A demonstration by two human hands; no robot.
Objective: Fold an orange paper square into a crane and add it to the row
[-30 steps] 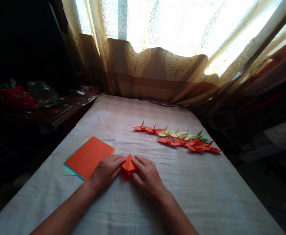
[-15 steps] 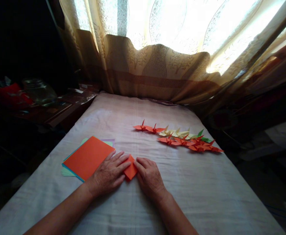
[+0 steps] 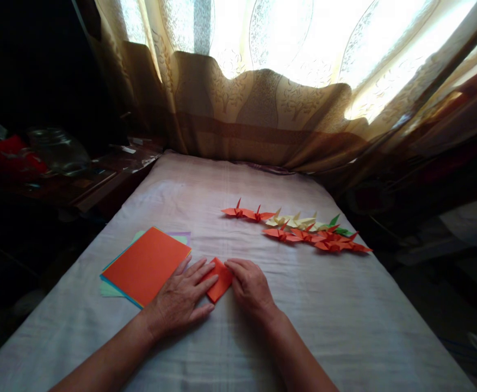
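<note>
Pressing flat on the cloth-covered worktop (image 3: 344, 326), the folded orange paper (image 3: 221, 279) is pinned between both hands near the front middle. The left hand (image 3: 179, 299) is laid open, fingers spread, its fingertips resting on the paper's left edge; nothing is gripped by it. The right hand (image 3: 251, 288) is held palm down with fingers loosely curled, its fingertips touching the paper's right edge. Just left of the left hand a stack of coloured sheets (image 3: 145, 265) is seen, orange on top. Farther back and to the right, a row of finished paper cranes (image 3: 299, 228) in orange, pale yellow and green is laid out before the curtain (image 3: 262, 120)
</note>
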